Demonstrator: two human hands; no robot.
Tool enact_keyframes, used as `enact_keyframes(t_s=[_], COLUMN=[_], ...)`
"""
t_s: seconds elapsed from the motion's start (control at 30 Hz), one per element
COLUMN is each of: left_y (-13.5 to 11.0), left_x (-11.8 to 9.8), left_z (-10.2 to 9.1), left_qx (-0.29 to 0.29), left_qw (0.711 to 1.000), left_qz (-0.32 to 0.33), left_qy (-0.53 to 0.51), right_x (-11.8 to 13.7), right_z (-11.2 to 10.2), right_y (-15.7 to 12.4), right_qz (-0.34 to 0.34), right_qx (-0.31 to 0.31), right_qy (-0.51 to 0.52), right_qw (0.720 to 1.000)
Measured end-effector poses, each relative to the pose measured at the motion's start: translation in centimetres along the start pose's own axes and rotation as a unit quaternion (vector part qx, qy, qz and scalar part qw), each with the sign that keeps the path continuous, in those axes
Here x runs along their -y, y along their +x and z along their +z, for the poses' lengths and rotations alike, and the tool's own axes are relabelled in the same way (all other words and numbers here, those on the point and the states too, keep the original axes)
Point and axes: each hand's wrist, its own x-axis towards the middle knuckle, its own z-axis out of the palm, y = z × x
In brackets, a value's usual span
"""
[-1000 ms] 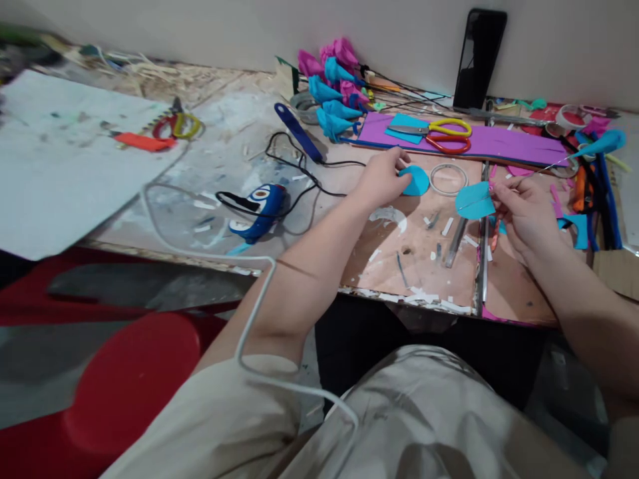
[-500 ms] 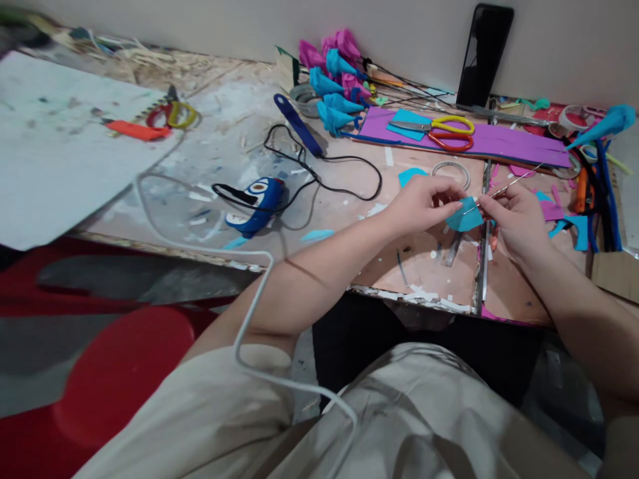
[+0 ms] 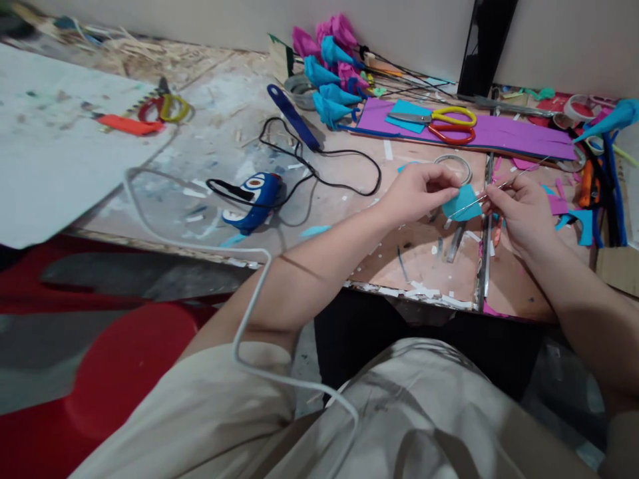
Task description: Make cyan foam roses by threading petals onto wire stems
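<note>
My left hand (image 3: 419, 193) pinches the left edge of a small blue foam piece (image 3: 463, 203) just above the worktable (image 3: 349, 159). My right hand (image 3: 519, 209) is closed on a thin metal wire (image 3: 524, 174) that meets the foam piece and runs up right to a blue foam cone (image 3: 616, 118). Both hands sit close together over the table's front right part. A clear tape ring (image 3: 453, 165) lies just beyond my left hand.
Yellow and red scissors (image 3: 439, 125) rest on a purple foam sheet (image 3: 499, 136). Pink and blue foam flowers (image 3: 329, 73) lie at the back. A blue glue gun (image 3: 252, 196) with black cord lies left. A phone (image 3: 486, 46) leans on the wall. Red stool (image 3: 124, 379) lower left.
My left hand left the blue disc on the table and came right to pinch the foam piece held on the wire. The view shifted slightly.
</note>
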Motion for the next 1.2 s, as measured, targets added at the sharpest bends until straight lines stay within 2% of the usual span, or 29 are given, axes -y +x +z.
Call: enact_keyframes(t_s=[0.13,0.27,0.43,0.8,0.97,1.1,1.2], left_y=[0.2,0.3,0.3,0.6,0.4,-0.1,-0.4], left_x=[-0.1,-0.1,-0.2,0.9,0.6,0.2,0.1], left_z=[0.0,-0.3,-0.5,-0.3,-0.3,0.3,0.8], left_qx=[-0.004,-0.012,-0.015,-0.005,0.018,0.035,0.04], left_qw=[1.0,0.999,0.999,1.0,0.999,0.998,0.998], left_qz=[-0.011,-0.034,-0.016,0.017,0.045,0.052,0.053], left_qy=[-0.006,0.022,0.032,0.008,0.012,-0.002,-0.014], right_x=[-0.3,-0.5,-0.2,-1.5,-1.4,-1.0,-0.9], right_z=[0.0,0.2,0.4,0.0,-0.2,-0.1,0.1], right_y=[0.2,0.2,0.0,0.6,0.6,0.1,-0.1], right_qz=[-0.001,0.011,0.024,-0.013,-0.042,-0.092,-0.1], right_qx=[0.001,0.033,0.053,0.028,0.01,0.017,0.026], right_qy=[-0.009,-0.03,-0.008,0.007,0.006,-0.022,-0.025], right_qw=[1.0,0.999,0.998,0.999,0.999,0.995,0.994])
